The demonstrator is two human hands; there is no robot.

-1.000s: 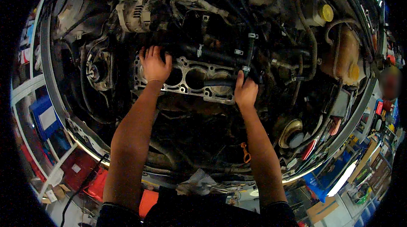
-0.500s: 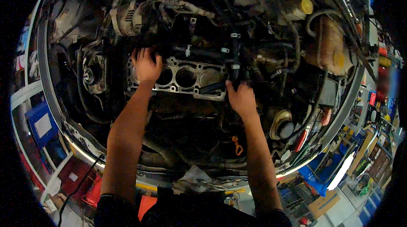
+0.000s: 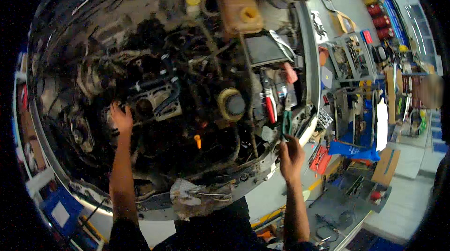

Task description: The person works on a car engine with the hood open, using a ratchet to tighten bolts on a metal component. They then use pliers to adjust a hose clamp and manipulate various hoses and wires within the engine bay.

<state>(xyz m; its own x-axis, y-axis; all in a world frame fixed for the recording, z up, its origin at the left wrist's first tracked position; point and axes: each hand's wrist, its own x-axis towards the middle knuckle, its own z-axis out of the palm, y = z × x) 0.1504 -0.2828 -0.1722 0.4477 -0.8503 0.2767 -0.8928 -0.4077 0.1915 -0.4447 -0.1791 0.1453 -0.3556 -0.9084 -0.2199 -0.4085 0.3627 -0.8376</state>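
My left hand [image 3: 122, 118] rests at the left end of the engine block [image 3: 177, 111], its fingers apart and nothing seen in them. Part of that end is hidden under it. One cylinder bore [image 3: 145, 106] shows beside the hand, and a dark hose [image 3: 174, 92] lies over the block's right end. Off to the right, at the edge of the engine bay, my right hand [image 3: 291, 159] pinches the handle ends of green-handled pliers [image 3: 287, 123]. The pliers point away from me, among other tools.
Red-handled pliers [image 3: 270, 108] and a pink cloth [image 3: 290, 73] lie by the battery [image 3: 266, 50]. A brown reservoir [image 3: 240, 14] stands at the back. An orange dipstick handle [image 3: 198, 141] sticks up near the front, and a dirty rag [image 3: 199, 197] lies on the front edge.
My right hand has left the hose at the block and moved right to the green-handled pliers, closing on them. The view has turned right. My left hand stays at the block.
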